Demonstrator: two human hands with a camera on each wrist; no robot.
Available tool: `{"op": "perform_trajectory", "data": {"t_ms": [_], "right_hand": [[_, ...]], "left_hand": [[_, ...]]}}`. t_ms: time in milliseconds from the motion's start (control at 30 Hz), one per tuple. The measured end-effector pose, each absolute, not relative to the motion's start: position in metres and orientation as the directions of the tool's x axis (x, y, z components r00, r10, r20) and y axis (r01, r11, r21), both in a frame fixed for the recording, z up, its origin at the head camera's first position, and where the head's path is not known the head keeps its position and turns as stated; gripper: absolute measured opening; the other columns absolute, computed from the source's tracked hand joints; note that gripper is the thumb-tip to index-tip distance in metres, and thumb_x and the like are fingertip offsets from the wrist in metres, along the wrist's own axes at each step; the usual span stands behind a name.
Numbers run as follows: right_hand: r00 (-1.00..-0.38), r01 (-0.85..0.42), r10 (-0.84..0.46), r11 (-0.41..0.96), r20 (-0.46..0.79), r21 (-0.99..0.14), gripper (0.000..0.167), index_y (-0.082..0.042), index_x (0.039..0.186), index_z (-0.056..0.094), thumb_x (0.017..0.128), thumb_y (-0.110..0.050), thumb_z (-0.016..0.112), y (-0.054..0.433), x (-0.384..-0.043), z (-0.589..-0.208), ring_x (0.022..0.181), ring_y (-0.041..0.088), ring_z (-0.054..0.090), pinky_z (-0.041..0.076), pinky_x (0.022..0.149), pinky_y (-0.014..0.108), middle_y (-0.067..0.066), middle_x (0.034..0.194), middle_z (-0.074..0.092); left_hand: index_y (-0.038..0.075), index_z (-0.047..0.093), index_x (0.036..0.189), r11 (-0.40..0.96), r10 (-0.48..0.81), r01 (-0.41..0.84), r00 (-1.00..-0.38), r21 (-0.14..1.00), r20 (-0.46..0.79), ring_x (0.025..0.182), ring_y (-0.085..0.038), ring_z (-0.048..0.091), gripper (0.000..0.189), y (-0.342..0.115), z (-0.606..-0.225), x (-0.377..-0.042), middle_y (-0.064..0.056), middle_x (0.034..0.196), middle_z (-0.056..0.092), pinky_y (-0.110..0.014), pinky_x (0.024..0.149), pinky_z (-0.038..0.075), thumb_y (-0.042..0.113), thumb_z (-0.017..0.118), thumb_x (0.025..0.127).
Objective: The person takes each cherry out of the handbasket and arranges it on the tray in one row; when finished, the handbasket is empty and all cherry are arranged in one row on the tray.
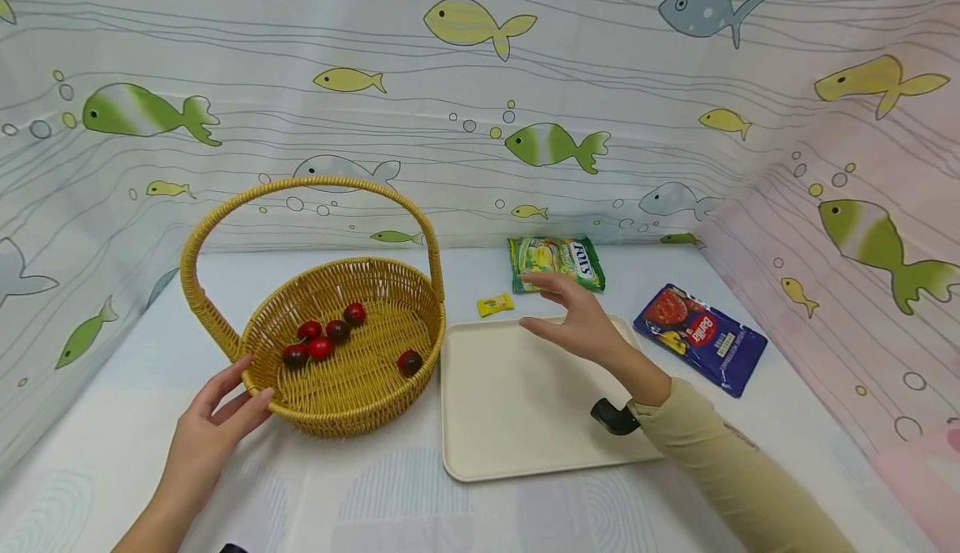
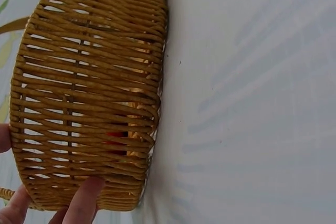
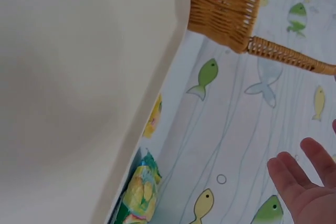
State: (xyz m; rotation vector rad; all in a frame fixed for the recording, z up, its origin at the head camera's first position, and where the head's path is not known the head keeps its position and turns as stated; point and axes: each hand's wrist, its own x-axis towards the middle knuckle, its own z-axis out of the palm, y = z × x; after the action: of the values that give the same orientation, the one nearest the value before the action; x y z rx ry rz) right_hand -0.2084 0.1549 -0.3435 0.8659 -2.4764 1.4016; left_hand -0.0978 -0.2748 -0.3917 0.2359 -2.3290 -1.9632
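Note:
My left hand [image 1: 213, 424] touches the left front of a round golden wicker basket [image 1: 352, 415] with spread fingers. One fingertip lies at the rim by the foot of its tall arched handle [image 1: 311, 182]; in the left wrist view another finger [image 2: 86, 200] rests against the woven outer wall. Inside the basket, dark red cherries [image 1: 321, 348] cluster at the left, and a single cherry [image 1: 409, 362] sits by the right wall. Over the back part of a cream tray [image 1: 517, 403] hovers my right hand [image 1: 577, 319], fingers apart from the thumb and nothing between them.
Behind the tray lie a small yellow wrapped candy [image 1: 495, 304] and a green Fox's candy bag [image 1: 555, 263], partly covered by the right hand. A blue Barilla pouch [image 1: 701, 338] lies to the right. Fish-patterned cloth walls [image 1: 420, 119] enclose the back and sides.

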Motion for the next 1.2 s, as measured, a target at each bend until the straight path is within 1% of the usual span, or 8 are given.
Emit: {"op": "perform_trajectory", "data": {"t_ms": [233, 367, 533, 600, 767, 967, 1100, 1200], "right_hand": [[-0.779, -0.591, -0.459, 0.312, 0.427, -0.744, 0.053, -0.003, 0.128, 0.053, 0.080, -0.006, 0.074, 0.133, -0.212, -0.337, 0.119, 0.022, 0.047, 0.040, 0.102, 0.033, 0.009, 0.128, 0.052], [-0.753, -0.605, -0.494, 0.260, 0.435, -0.752, 0.052, -0.001, 0.127, 0.053, 0.080, -0.003, 0.073, 0.121, -0.215, -0.336, 0.118, 0.024, 0.048, 0.040, 0.102, 0.033, 0.011, 0.128, 0.051], [-0.733, -0.602, -0.533, 0.218, 0.423, -0.768, 0.049, 0.006, 0.124, 0.052, 0.079, 0.004, 0.071, 0.104, -0.208, -0.320, 0.116, 0.030, 0.049, 0.040, 0.102, 0.041, 0.018, 0.127, 0.051], [-0.724, -0.605, -0.547, 0.211, 0.420, -0.768, 0.048, 0.006, 0.124, 0.053, 0.079, 0.004, 0.071, 0.097, -0.208, -0.317, 0.117, 0.029, 0.049, 0.041, 0.101, 0.039, 0.018, 0.126, 0.051], [-0.699, -0.616, -0.590, 0.210, 0.404, -0.759, 0.048, -0.002, 0.125, 0.055, 0.080, -0.004, 0.072, 0.084, -0.220, -0.322, 0.118, 0.020, 0.049, 0.042, 0.099, 0.027, 0.010, 0.125, 0.053], [-0.646, -0.611, -0.685, 0.201, 0.336, -0.765, 0.043, -0.001, 0.122, 0.056, 0.082, -0.004, 0.071, 0.066, -0.226, -0.314, 0.113, 0.023, 0.051, 0.043, 0.099, 0.031, 0.011, 0.122, 0.055], [-0.597, -0.606, -0.751, 0.190, 0.284, -0.772, 0.041, -0.002, 0.121, 0.057, 0.082, -0.005, 0.071, 0.053, -0.232, -0.309, 0.111, 0.015, 0.053, 0.043, 0.099, 0.035, 0.008, 0.120, 0.057], [-0.567, -0.594, -0.786, 0.184, 0.245, -0.783, 0.040, -0.003, 0.121, 0.057, 0.083, -0.004, 0.070, 0.042, -0.236, -0.306, 0.110, 0.011, 0.053, 0.043, 0.099, 0.032, 0.007, 0.119, 0.058]], "left_hand": [[0.009, 0.023, 0.148, 0.197, -0.177, -0.066, -0.984, 0.978, -0.031, 0.096, 0.014, 0.047, 0.069, -0.274, -0.391, -0.100, -0.021, 0.144, 0.020, -0.016, 0.072, 0.053, 0.020, 0.062, 0.092], [0.008, 0.024, 0.147, 0.145, -0.171, -0.047, -0.985, 0.988, -0.022, 0.097, 0.013, 0.048, 0.067, -0.274, -0.392, -0.100, -0.018, 0.143, 0.021, -0.016, 0.071, 0.053, 0.016, 0.062, 0.091], [0.009, 0.026, 0.146, 0.103, -0.169, -0.038, -0.985, 0.994, -0.020, 0.097, 0.013, 0.050, 0.066, -0.274, -0.394, -0.099, -0.015, 0.141, 0.024, -0.016, 0.071, 0.054, 0.013, 0.062, 0.091], [0.010, 0.027, 0.146, 0.105, -0.175, -0.047, -0.984, 0.993, -0.028, 0.097, 0.013, 0.050, 0.066, -0.275, -0.395, -0.099, -0.014, 0.141, 0.024, -0.016, 0.071, 0.054, 0.014, 0.063, 0.091], [0.011, 0.028, 0.146, 0.089, -0.177, -0.036, -0.984, 0.995, -0.019, 0.097, 0.012, 0.050, 0.066, -0.278, -0.398, -0.099, -0.014, 0.141, 0.024, -0.017, 0.071, 0.054, 0.014, 0.063, 0.090], [0.012, 0.030, 0.146, 0.082, -0.173, -0.024, -0.985, 0.996, -0.010, 0.097, 0.011, 0.051, 0.066, -0.279, -0.400, -0.099, -0.013, 0.140, 0.025, -0.018, 0.071, 0.054, 0.013, 0.064, 0.090], [0.012, 0.030, 0.145, 0.075, -0.172, -0.016, -0.985, 0.997, -0.003, 0.097, 0.011, 0.051, 0.065, -0.279, -0.401, -0.099, -0.012, 0.140, 0.026, -0.018, 0.071, 0.054, 0.012, 0.063, 0.090], [0.012, 0.030, 0.145, 0.065, -0.171, -0.009, -0.985, 0.998, 0.003, 0.097, 0.011, 0.052, 0.065, -0.279, -0.401, -0.100, -0.012, 0.139, 0.026, -0.018, 0.071, 0.054, 0.011, 0.063, 0.090]]}}
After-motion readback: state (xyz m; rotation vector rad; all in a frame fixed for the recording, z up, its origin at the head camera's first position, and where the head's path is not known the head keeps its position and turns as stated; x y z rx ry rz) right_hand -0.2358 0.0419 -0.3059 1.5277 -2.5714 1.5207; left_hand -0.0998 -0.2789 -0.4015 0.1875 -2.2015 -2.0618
